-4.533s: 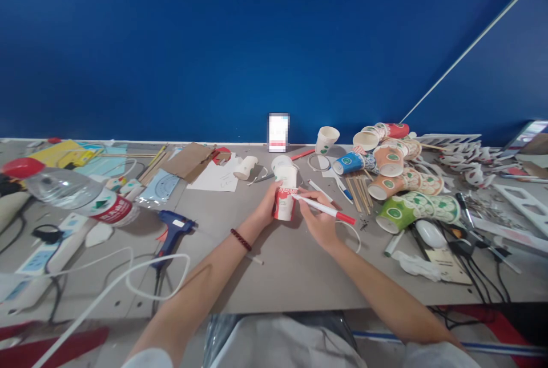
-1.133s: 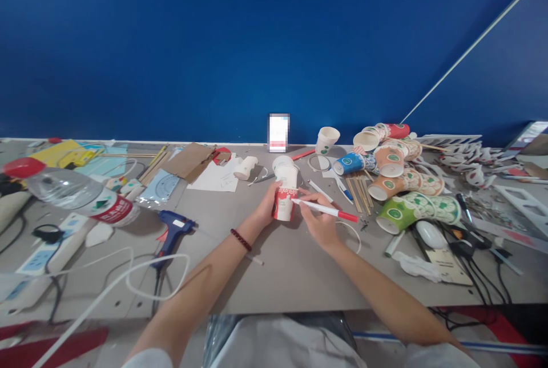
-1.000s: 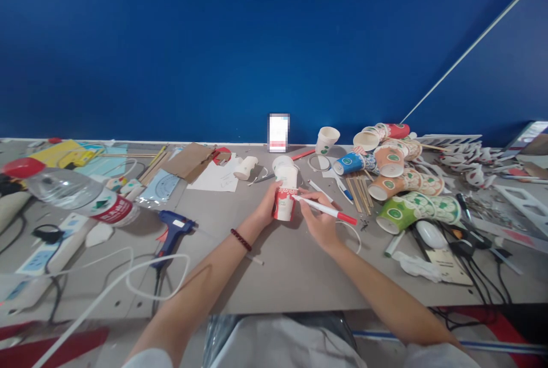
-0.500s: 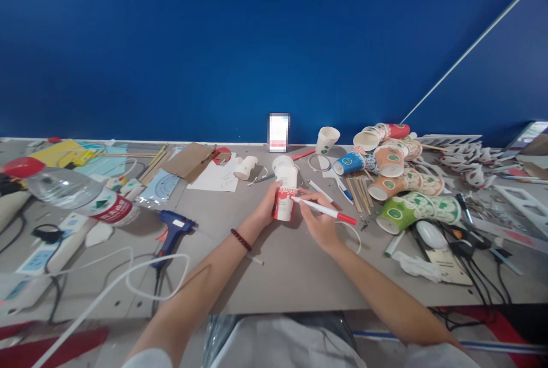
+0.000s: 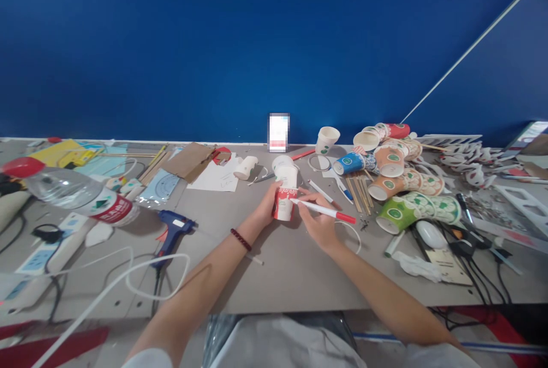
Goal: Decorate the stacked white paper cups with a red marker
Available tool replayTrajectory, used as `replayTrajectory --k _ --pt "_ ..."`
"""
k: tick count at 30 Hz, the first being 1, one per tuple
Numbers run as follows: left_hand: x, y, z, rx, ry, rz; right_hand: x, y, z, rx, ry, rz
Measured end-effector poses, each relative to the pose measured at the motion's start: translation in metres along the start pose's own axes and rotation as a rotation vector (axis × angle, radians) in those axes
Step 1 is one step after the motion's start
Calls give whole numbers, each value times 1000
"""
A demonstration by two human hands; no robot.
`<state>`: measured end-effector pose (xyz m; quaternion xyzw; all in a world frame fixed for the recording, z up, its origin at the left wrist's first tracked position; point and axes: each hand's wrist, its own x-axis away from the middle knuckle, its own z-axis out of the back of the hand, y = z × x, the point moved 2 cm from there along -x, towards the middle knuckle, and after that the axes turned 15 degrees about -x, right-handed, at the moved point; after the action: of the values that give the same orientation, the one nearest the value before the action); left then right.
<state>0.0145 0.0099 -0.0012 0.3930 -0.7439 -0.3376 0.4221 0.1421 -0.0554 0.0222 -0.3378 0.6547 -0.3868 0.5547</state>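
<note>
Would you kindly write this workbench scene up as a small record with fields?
Left hand: holds the red-and-white paper cup
Right hand: holds the white marker, tip at that cup
Marker end: red
To the left: blue glue gun, red-capped bottle
To the right: green cup, blue cup, wooden sticks

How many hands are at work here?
2: the left hand holds the red cup, the right hand holds the marker. No others show.

Both hands [image 5: 295, 211] close together, fingers curled
</note>
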Motion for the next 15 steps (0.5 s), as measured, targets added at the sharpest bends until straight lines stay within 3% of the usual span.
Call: replayTrajectory --k 15 --pt "2 1 -1 -11 1 6 0 -2 -1 -3 15 -2"
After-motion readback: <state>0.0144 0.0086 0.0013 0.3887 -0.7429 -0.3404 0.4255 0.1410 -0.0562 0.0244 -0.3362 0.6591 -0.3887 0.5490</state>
